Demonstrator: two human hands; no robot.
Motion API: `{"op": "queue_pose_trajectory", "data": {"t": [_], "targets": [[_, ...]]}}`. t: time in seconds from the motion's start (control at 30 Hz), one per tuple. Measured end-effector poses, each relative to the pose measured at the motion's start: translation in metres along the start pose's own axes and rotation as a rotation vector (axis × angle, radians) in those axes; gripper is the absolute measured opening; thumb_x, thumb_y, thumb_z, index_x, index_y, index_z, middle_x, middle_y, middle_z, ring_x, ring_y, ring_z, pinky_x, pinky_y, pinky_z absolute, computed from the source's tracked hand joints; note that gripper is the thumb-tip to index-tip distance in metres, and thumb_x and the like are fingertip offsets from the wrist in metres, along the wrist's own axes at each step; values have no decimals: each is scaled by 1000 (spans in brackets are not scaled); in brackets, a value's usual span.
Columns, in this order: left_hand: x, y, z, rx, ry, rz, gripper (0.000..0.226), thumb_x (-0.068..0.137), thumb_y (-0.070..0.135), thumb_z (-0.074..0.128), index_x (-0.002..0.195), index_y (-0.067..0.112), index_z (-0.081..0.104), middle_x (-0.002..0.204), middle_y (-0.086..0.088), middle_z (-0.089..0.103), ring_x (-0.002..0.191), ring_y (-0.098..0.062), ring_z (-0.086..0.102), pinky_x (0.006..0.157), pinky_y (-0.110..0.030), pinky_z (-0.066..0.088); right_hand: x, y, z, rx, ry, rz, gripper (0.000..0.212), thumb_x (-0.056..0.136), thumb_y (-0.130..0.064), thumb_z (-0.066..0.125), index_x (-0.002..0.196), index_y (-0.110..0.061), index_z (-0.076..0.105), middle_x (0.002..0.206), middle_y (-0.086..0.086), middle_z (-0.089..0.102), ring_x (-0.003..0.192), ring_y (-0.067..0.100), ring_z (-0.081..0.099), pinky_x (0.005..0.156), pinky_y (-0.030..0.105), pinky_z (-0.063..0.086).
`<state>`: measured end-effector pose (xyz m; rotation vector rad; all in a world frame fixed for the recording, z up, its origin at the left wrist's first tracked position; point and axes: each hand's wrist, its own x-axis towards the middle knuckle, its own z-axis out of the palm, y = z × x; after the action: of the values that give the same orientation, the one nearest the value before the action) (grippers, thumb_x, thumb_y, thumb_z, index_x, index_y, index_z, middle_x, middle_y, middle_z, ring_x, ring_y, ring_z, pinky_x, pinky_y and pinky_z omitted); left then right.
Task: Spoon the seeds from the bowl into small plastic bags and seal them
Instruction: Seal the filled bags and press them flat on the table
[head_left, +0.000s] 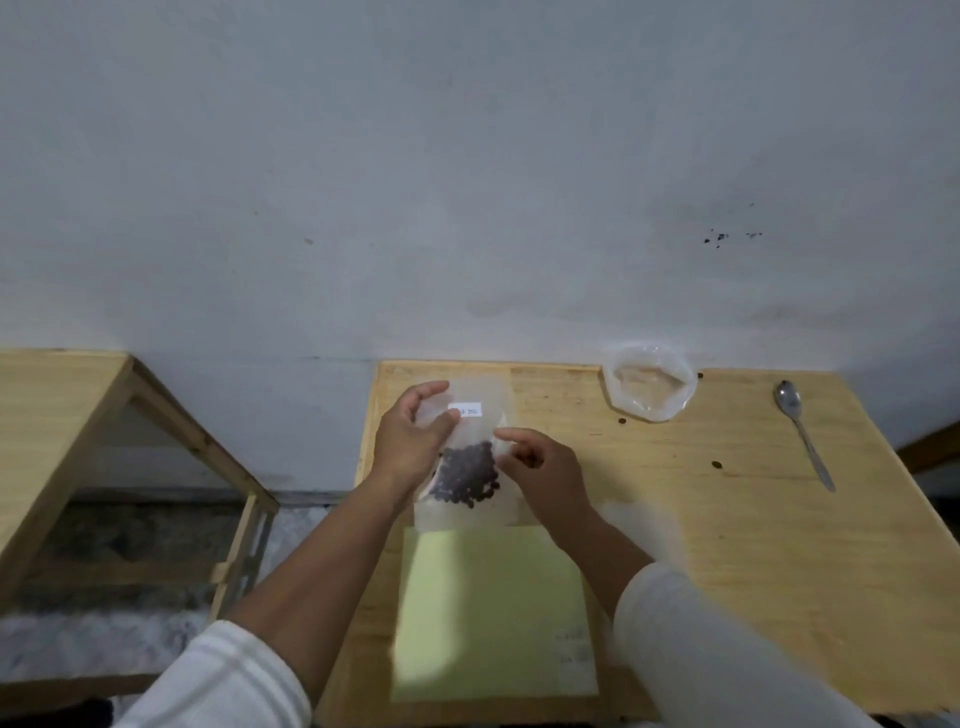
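Clear plastic bag (470, 441) of dark seeds (470, 478) hangs over the tabletop (753, 519), left hand (410, 441) pinching its top, right hand (540, 467) curled at its edge, grip unclear. Unsealed, a tilt could spill seeds. Spoon (802, 434) lies far right.

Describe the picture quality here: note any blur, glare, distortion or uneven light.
Head view: wide-angle bending bows the table edge; soft focus blurs the bag's label beyond reading; dim, flat light; a brighter patch falls across the pale green sheet; the spoon shows slight glare.
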<state>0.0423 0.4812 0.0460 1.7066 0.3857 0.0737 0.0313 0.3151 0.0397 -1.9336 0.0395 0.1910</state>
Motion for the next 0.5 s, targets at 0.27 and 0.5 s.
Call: {"op": "queue_pose_trajectory", "data": {"t": [0.27,0.5], "targets": [[26,-29,20,316,46,-144,37,78,15,72,114,18,63,107,1,66,90,-12,58,89,-25,47,58,30,-3,-132,-13,170,25,87,-9,58,108,-19,68,111,5,66,96,15,57,80,22,43],[29,-45,31,493,69,-138,40,82,12,68,122,8,61,120,-12,62,109,-24,58,100,-24,40,79,47,10,-348,-39,121,25,88,-10,56,110,-14,67,112,6,65,101,18,57,82,15,35]]}}
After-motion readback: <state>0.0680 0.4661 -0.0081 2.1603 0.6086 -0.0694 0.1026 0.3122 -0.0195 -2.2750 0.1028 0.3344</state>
